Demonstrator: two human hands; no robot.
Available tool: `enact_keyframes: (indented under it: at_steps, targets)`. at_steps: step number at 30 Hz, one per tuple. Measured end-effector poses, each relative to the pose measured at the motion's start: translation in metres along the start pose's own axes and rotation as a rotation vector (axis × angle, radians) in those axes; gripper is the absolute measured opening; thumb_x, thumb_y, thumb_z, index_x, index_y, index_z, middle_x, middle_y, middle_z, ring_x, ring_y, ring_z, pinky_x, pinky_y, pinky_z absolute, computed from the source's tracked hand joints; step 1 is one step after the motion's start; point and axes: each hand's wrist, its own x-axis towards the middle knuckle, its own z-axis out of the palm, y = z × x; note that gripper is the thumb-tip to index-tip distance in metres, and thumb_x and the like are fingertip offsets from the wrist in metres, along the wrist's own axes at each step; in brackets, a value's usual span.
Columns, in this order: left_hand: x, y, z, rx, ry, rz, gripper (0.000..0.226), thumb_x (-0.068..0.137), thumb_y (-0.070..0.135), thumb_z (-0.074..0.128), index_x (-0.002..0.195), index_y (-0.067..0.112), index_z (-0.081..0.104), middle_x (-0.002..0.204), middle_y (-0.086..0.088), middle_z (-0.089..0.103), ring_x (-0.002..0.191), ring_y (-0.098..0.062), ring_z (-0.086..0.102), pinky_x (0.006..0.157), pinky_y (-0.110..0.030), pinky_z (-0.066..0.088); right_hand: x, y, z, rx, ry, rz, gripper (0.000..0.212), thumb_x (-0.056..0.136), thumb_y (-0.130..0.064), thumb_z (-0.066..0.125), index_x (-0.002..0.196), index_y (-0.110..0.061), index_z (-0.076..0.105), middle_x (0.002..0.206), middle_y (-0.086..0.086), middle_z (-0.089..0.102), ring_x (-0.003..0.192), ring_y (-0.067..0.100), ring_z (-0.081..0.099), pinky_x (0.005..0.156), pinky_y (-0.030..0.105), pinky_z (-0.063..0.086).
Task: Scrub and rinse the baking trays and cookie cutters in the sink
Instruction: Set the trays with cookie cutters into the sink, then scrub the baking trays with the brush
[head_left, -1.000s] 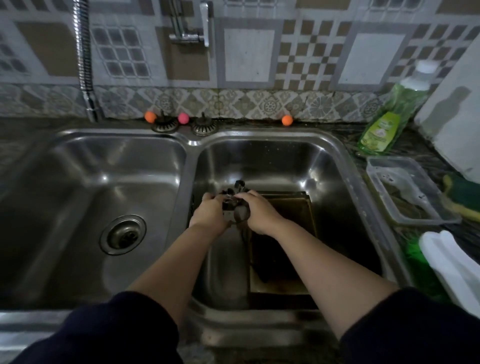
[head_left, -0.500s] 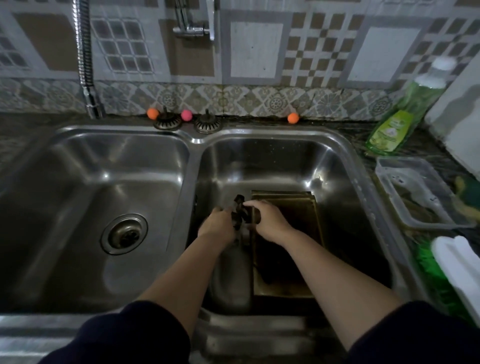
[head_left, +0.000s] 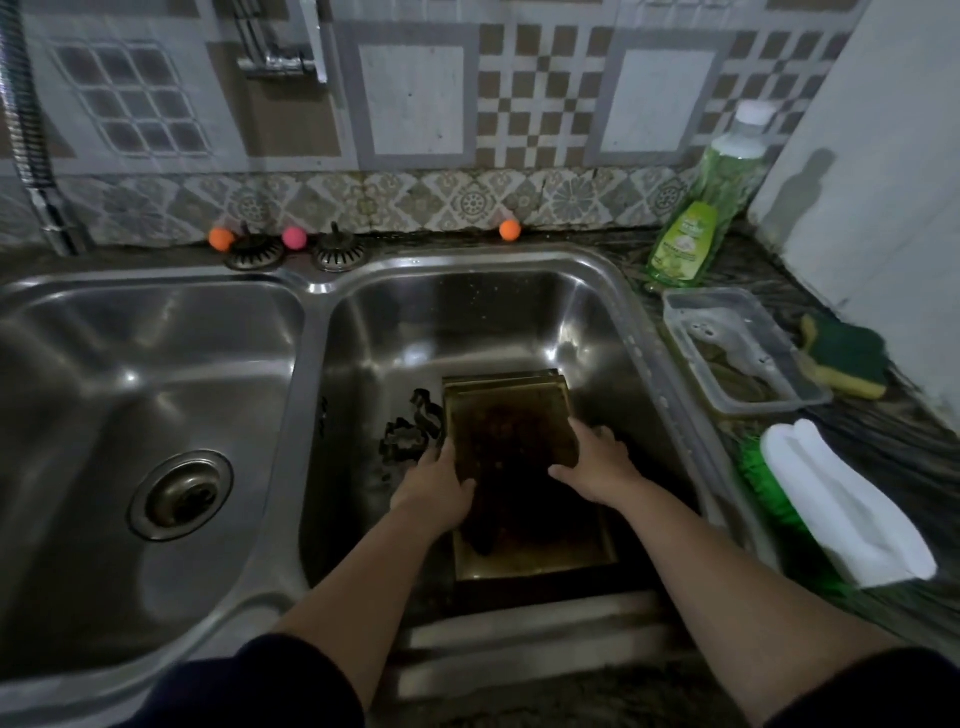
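Note:
Stacked dark, greasy baking trays (head_left: 511, 415) lie in the right sink basin (head_left: 467, 322). My left hand (head_left: 439, 486) grips the left edge of the top tray. My right hand (head_left: 597, 465) grips its right edge. Dark metal cookie cutters (head_left: 413, 434) lie on the basin floor just left of the trays, beside my left hand's fingers. The tray's near half is in deep shadow.
The left basin (head_left: 156, 389) has a drain (head_left: 181, 493). On the counter at right stand a green dish soap bottle (head_left: 698, 218), a clear plastic container (head_left: 737, 348), a green-yellow sponge (head_left: 844, 358), a white cloth (head_left: 841, 499) over a green brush. Drain strainers (head_left: 254, 252) sit behind the divider.
Both hands let go of the cookie cutters, which now lie on the basin floor. The hands moved apart onto the two side edges of the top baking tray.

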Motion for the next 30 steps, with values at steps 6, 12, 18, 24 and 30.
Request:
enact_keyframes:
  at_steps: [6, 12, 18, 24, 30]
  targets:
    - [0.006, -0.003, 0.006, -0.028, -0.076, -0.003, 0.08, 0.097, 0.04, 0.046, 0.153, 0.016, -0.005, 0.161, -0.002, -0.009, 0.145, -0.027, 0.02, 0.115, -0.038, 0.028, -0.001, -0.004, 0.006, 0.026, 0.004, -0.011, 0.076, 0.094, -0.039, 0.056, 0.154, -0.023, 0.011, 0.157, 0.009, 0.021, 0.141, 0.033, 0.024, 0.112, 0.044, 0.032]
    - [0.012, -0.012, 0.006, -0.154, -0.061, 0.026, 0.084, 0.093, 0.044, 0.054, 0.154, 0.016, 0.003, 0.161, -0.001, -0.002, 0.147, -0.024, 0.012, 0.118, -0.034, 0.021, -0.008, -0.015, 0.001, 0.124, 0.286, -0.069, 0.06, 0.093, -0.034, 0.059, 0.147, -0.021, 0.036, 0.152, 0.007, 0.03, 0.136, 0.027, 0.037, 0.105, 0.036, 0.039]
    - [0.011, -0.014, 0.001, -0.239, -0.078, 0.024, 0.079, 0.093, 0.045, 0.053, 0.154, 0.02, 0.009, 0.161, 0.001, 0.003, 0.146, -0.025, 0.013, 0.119, -0.04, 0.019, -0.009, -0.025, 0.006, 0.336, 0.349, -0.102, 0.058, 0.093, -0.028, 0.06, 0.146, -0.026, 0.036, 0.15, 0.006, 0.035, 0.137, 0.025, 0.036, 0.106, 0.036, 0.036]
    - [0.003, -0.012, -0.015, -0.488, -0.048, 0.102, 0.072, 0.097, 0.036, 0.045, 0.149, 0.044, -0.004, 0.15, -0.005, 0.034, 0.133, -0.024, 0.04, 0.11, -0.047, 0.036, -0.012, -0.029, -0.011, 0.496, 0.414, -0.145, 0.062, 0.088, -0.024, 0.067, 0.144, -0.027, 0.041, 0.15, 0.004, 0.038, 0.138, 0.022, 0.034, 0.111, 0.038, 0.034]
    - [-0.019, 0.015, -0.043, -0.912, 0.159, 0.353, 0.054, 0.103, 0.022, 0.035, 0.149, 0.045, 0.016, 0.148, 0.005, 0.037, 0.136, -0.014, 0.037, 0.112, -0.04, 0.032, -0.029, -0.038, -0.052, 0.651, 0.416, -0.203, 0.055, 0.089, -0.029, 0.066, 0.141, -0.028, 0.045, 0.147, -0.002, 0.042, 0.134, 0.019, 0.04, 0.107, 0.036, 0.039]
